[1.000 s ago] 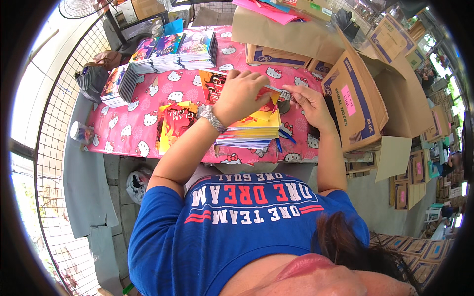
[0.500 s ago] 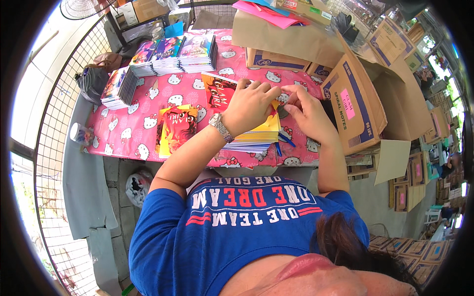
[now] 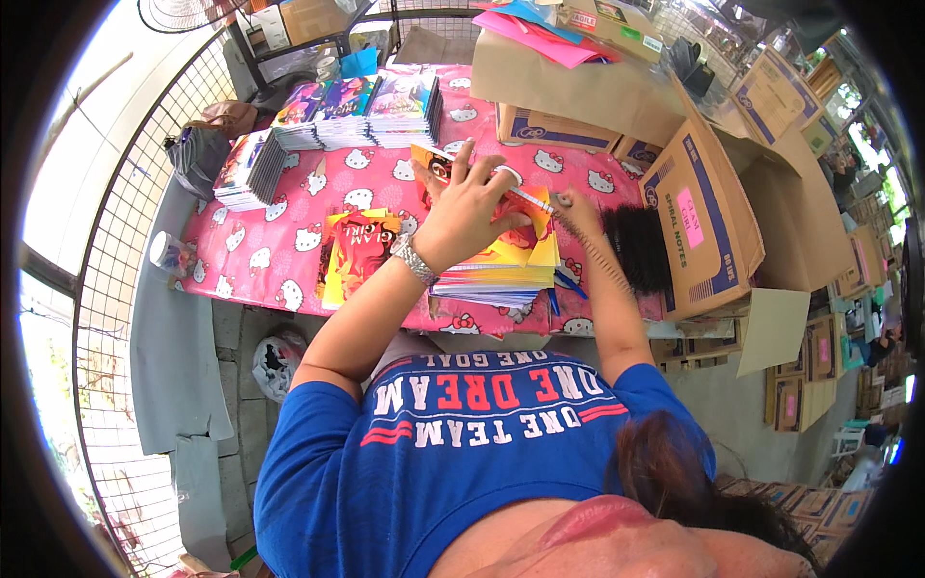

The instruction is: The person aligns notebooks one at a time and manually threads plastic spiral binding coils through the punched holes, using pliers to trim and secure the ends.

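My left hand (image 3: 467, 204), wearing a metal-banded watch, lies with fingers spread over a notebook (image 3: 436, 164) with a red and yellow cover, partly hidden by the hand. Beneath is a stack of loose sheets and covers (image 3: 496, 279) with yellow and white edges. At the notebook's right edge my right hand (image 3: 576, 212) pinches a dark spiral binding coil (image 3: 607, 262), which trails down along my forearm. Whether the coil has entered the holes cannot be made out. A blue pen (image 3: 568, 282) lies beside the stack.
Several black coils (image 3: 636, 252) lie by an open carton (image 3: 699, 226) at right. Red and yellow covers (image 3: 361, 252) sit left of the stack. Piles of finished notebooks (image 3: 400, 108) stand at the back left. A small jar (image 3: 171, 252) is at the table's left edge.
My right hand has closed and now shows a coil in its fingers. My left hand's fingers have spread over the notebook. The black coils by the carton have come into clearer view.
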A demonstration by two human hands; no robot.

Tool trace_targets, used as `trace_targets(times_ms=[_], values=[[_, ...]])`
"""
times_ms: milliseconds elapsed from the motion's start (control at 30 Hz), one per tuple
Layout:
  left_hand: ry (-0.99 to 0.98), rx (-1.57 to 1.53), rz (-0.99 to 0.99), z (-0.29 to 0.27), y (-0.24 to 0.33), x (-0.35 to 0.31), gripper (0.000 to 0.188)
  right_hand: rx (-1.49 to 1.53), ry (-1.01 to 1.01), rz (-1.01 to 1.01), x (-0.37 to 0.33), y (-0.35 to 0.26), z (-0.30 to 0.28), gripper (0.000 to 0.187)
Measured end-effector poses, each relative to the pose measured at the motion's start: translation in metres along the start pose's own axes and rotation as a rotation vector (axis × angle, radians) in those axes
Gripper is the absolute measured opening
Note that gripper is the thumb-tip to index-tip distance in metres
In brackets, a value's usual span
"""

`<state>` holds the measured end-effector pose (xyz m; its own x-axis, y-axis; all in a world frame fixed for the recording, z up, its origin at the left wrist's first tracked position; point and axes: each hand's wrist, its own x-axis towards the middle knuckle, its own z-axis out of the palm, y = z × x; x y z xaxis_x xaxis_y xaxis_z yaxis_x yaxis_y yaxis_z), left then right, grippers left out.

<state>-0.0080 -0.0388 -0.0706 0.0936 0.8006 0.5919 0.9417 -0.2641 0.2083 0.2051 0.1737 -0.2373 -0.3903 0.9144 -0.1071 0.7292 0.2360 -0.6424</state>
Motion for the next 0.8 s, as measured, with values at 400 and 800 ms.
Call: trace_targets(times_ms=[400, 800], values=[[-0.089, -0.127, 0.086, 0.003, 0.011, 0.017, 0.04, 0.562, -0.705, -0.604, -0.095, -0.136, -0.144, 0.045], [-0.141, -0.181, 0.065, 0.001, 0.002, 0.015, 0.049, 0.797, -0.7, -0.715, -0.096, -0.146, -0.14, 0.044]])
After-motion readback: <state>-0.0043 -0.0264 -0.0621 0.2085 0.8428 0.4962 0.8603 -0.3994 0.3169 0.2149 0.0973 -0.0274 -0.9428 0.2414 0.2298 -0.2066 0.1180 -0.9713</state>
